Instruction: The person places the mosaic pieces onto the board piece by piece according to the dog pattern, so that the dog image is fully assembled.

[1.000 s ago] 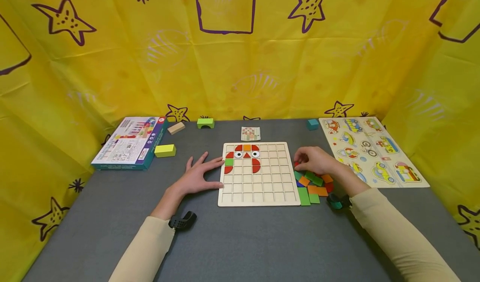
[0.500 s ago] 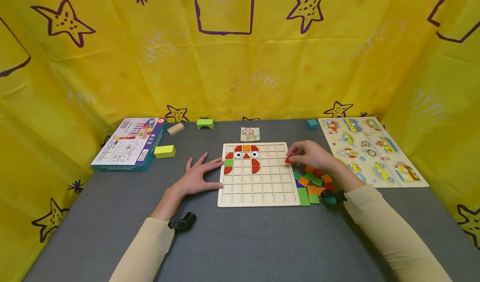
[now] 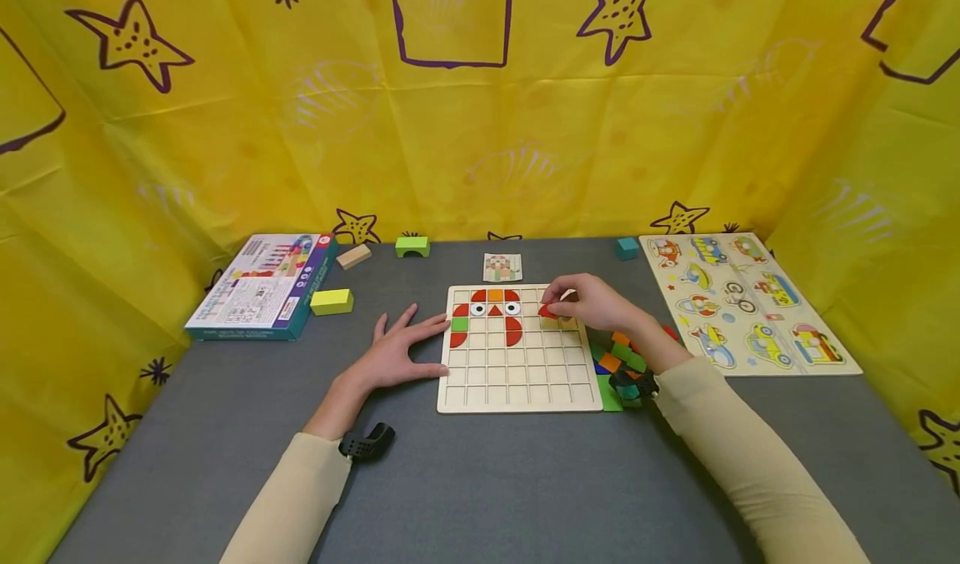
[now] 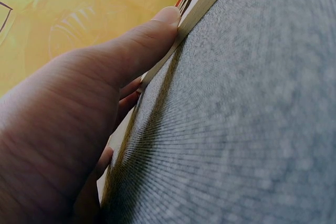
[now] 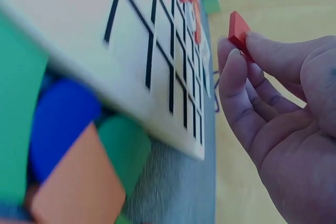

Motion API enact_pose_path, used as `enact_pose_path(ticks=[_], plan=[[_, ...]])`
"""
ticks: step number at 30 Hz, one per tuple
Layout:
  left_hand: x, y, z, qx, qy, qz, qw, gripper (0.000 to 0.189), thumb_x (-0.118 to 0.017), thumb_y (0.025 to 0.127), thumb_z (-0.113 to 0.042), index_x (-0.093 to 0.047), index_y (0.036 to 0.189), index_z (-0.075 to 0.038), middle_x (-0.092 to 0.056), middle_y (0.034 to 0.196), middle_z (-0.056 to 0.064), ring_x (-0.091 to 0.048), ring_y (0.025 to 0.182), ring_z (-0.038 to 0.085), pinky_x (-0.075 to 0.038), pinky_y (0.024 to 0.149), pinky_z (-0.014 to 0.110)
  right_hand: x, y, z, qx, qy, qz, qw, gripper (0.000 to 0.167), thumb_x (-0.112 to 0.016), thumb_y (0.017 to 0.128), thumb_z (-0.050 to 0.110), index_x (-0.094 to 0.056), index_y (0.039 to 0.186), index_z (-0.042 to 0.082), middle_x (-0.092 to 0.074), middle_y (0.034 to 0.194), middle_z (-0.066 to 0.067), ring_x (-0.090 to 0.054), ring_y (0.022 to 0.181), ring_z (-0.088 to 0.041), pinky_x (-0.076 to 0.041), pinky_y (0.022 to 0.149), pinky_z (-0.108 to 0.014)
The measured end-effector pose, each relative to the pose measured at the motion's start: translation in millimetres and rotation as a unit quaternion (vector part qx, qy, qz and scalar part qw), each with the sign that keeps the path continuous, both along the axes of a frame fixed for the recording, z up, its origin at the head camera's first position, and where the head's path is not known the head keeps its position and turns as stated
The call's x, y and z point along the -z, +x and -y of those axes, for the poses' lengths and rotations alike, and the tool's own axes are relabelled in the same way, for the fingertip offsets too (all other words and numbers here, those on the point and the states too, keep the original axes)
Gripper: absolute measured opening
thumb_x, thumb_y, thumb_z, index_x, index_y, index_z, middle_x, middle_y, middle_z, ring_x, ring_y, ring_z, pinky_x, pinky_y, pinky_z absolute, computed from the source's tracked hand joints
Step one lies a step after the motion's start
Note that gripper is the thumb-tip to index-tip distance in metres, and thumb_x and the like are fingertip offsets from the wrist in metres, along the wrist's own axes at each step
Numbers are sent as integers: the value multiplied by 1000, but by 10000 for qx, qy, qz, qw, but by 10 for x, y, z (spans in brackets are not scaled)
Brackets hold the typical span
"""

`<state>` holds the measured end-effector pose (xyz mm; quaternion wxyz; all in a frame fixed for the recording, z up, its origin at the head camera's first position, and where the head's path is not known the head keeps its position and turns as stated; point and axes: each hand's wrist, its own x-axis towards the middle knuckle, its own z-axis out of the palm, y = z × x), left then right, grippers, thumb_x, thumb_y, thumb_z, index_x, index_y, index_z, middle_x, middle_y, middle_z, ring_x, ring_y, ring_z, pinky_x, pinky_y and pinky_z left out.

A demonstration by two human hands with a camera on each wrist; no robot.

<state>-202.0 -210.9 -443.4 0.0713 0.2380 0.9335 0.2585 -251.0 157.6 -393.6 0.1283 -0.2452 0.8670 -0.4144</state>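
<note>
A wooden grid board (image 3: pixel 538 376) lies on the grey table. In its upper left part sit red curved tiles, a green square tile (image 3: pixel 460 324), an orange tile (image 3: pixel 495 296) and two eye tiles. My left hand (image 3: pixel 397 354) rests beside the board with fingers spread, thumb and fingertips at its left edge; the left wrist view shows the thumb (image 4: pixel 152 32) against the wooden rim. My right hand (image 3: pixel 596 304) is over the board's upper right part. It pinches a small red tile (image 5: pixel 239 30) between thumb and fingers, held up off the grid.
Right of the board lies a pile of coloured tiles (image 3: pixel 611 364), partly under the right wrist. A small picture card (image 3: pixel 502 267) lies behind the board. A vehicle puzzle board (image 3: pixel 750 306) is at right, a box (image 3: pixel 262 289) and toy blocks (image 3: pixel 332 301) at left.
My right hand has picked the red tile from the pile and carried it left over the board's upper right part. The left hand has stayed at the board's edge.
</note>
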Motion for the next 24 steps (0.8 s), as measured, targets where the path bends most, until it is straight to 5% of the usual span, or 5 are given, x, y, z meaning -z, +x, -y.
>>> enact_pose_path(ticks=[16,24], plan=[[1,-8,1,-12,-45,-21,10000,83,-75,84,-59,-47,153,-23,-37,160,-4,-5,152,39,12,110,68,30,-105,509,-297,-32,-91,9995,12,-66,99,7,-70,109,2,-67,102,-7,-61,87,-22,-50,79,-35],[-3,-3,0,-32,-72,-16,10000,82,-75,84,-59,-48,153,-23,-37,160,-3,-6,152,40,12,109,70,78,-122,830,-421,366,-316,9979,7,-68,98,8,-71,103,6,-67,95,-3,-57,83,-20,-47,76,-32]])
